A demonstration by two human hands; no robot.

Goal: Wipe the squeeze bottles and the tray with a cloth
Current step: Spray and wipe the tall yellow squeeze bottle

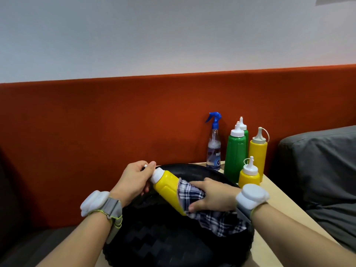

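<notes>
A yellow squeeze bottle (167, 186) with a white cap lies tilted above the black round tray (163, 245). My left hand (134, 180) grips its white cap end. My right hand (213, 195) wraps a blue-and-white checked cloth (208, 212) around the bottle's lower half; the cloth's loose end hangs onto the tray. Two green squeeze bottles (235, 155), a tall yellow one (258, 153) and a small yellow one (248, 175) stand upright on the table behind the tray, to the right.
A clear spray bottle (213, 149) with a blue trigger stands at the table's back edge against the red padded wall (96, 132). A grey cushion (323, 170) lies to the right of the light wooden table (285, 211).
</notes>
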